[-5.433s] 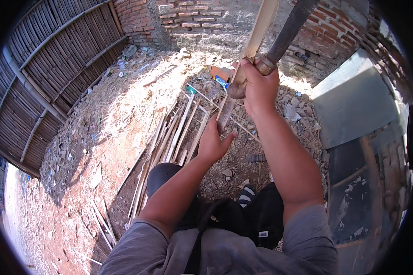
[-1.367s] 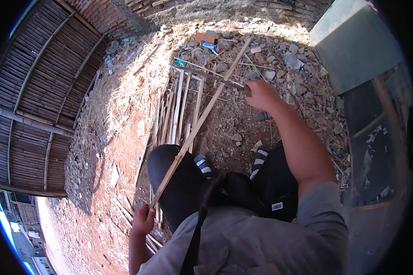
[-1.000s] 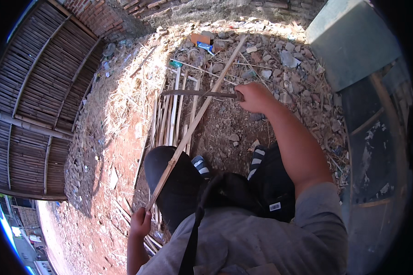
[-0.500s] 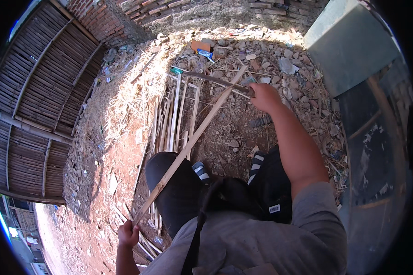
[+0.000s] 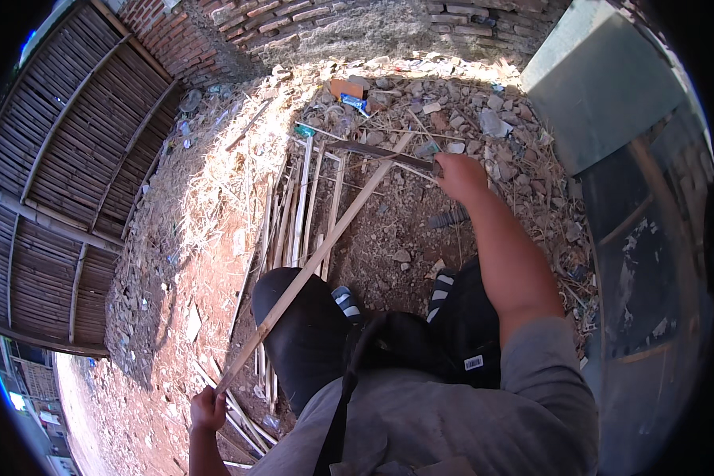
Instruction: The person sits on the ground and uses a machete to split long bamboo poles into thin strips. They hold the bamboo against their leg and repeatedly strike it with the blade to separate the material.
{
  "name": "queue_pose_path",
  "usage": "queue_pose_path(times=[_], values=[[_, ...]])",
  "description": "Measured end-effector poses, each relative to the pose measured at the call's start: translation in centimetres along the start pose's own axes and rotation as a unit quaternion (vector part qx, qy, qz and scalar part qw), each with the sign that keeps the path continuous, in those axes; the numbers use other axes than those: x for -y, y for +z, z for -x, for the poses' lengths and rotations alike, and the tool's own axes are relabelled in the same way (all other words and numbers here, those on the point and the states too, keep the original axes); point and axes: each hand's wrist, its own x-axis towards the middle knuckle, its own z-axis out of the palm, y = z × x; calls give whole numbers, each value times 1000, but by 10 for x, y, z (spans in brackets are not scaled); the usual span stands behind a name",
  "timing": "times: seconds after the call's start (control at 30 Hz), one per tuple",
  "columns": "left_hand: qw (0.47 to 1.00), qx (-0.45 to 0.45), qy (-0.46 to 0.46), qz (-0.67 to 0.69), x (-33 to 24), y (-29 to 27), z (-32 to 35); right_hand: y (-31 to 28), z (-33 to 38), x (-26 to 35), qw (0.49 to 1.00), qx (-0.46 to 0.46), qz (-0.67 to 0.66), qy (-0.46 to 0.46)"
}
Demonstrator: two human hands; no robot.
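A long pale strip of split bamboo or wood (image 5: pixel 325 247) slants across my bent left knee, from lower left to the far middle. My left hand (image 5: pixel 208 409) is closed around its near end. In my right hand (image 5: pixel 462 178), fingers wrapped round the handle, is a machete-like knife (image 5: pixel 373 151) with a long dark blade. The blade points left and crosses the strip close to its far end; whether its edge is biting in I cannot tell. Beyond my left knee, several similar pale strips (image 5: pixel 303 198) lie on the ground.
Stones and rubble (image 5: pixel 523 163) cover the ground toward the brick wall (image 5: pixel 333 28). A slatted bamboo panel (image 5: pixel 63 135) stands at left, a grey-green board (image 5: pixel 603 95) at right. Several more strips (image 5: pixel 242 420) lie beside my left hand. My sandalled feet (image 5: pixel 347 301) are between the knees.
My left hand has shifted a little left, drawing the strip slightly toward me. My right hand and the knife have come slightly nearer, and the blade tip has moved right.
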Motion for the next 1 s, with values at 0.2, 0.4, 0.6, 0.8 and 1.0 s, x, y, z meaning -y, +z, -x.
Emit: queue_pose_path(times=[0.2, 0.4, 0.6, 0.8, 1.0], values=[[1000, 3, -13, 14, -10, -2, 5, 6, 2, 26, 987, 49, 51, -146], [1000, 13, -20, 14, -18, -12, 4, 19, -3, -26, 997, 2, -8, 73], [999, 23, -19, 27, -7, -5, 11, 2, -1, 6, 998, 28, -26, -41], [1000, 5, 12, 22, -12, -11, 10, 16, -6, -22, 993, -29, -73, 91], [1000, 12, 8, 28, -18, -13, 5, 16, -7, -22, 995, -38, -51, 78]])
